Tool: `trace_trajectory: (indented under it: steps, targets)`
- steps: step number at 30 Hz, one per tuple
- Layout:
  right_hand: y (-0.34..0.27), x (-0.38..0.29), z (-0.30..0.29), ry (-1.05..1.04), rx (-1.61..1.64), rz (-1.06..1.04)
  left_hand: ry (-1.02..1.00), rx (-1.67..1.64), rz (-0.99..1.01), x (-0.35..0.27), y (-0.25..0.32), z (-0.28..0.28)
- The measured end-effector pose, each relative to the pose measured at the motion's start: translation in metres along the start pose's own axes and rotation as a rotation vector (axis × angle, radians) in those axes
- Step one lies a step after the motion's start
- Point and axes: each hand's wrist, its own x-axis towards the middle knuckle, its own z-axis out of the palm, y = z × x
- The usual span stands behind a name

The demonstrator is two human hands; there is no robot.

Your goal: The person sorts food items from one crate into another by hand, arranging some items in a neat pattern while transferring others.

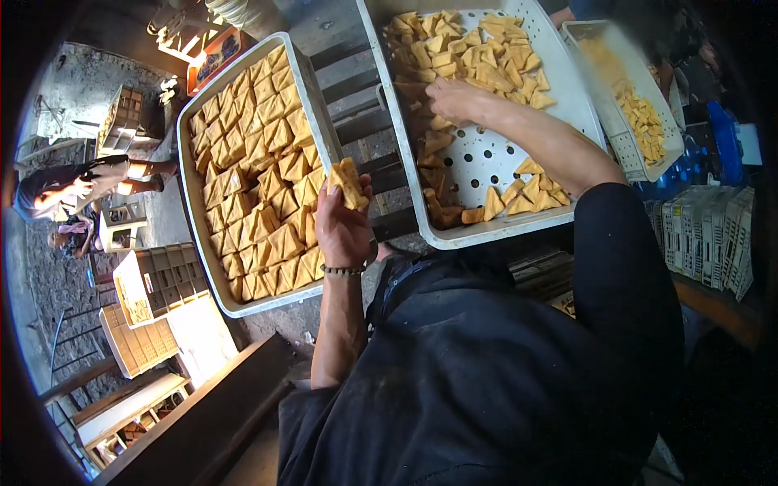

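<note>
My left hand [345,219], with a beaded bracelet at the wrist, holds golden fried triangular pieces [347,184], perhaps fried tofu, over the near right rim of the left crate [322,115]. In that crate similar triangles [282,243] stand packed in tight rows. My right hand [453,100] reaches into the right plastic crate [486,234], its fingers down among loose triangles [440,51] by the left wall. Whether those fingers grip a piece cannot be told. Part of this crate's perforated floor shows, with more triangles along its near edge.
Dark slats [358,103] lie under and between the crates. Another crate of triangles [674,140] stands at the right, near a person partly in shadow. Stacked white crates [705,234] are below it. A person [79,185] stands at the far left near a stool [121,228].
</note>
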Motion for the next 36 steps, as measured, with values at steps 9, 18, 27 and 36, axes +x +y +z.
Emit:
trace_trajectory:
  steps: [9,18,27,36]
  targets:
    - [-0.029,-0.075,0.026,0.344,0.168,-0.094,0.029,-0.044,0.005,-0.006,-0.004,-0.018]
    - [-0.032,-0.12,0.083,0.2,0.283,0.162,0.029,-0.082,-0.042,0.01,-0.008,-0.012]
    - [-0.11,-0.096,-0.033,0.71,1.004,0.362,-0.049,-0.138,0.046,0.028,-0.004,0.002]
    - [-0.269,0.038,-0.103,0.811,1.047,0.099,-0.124,0.046,0.09,0.034,0.069,-0.064]
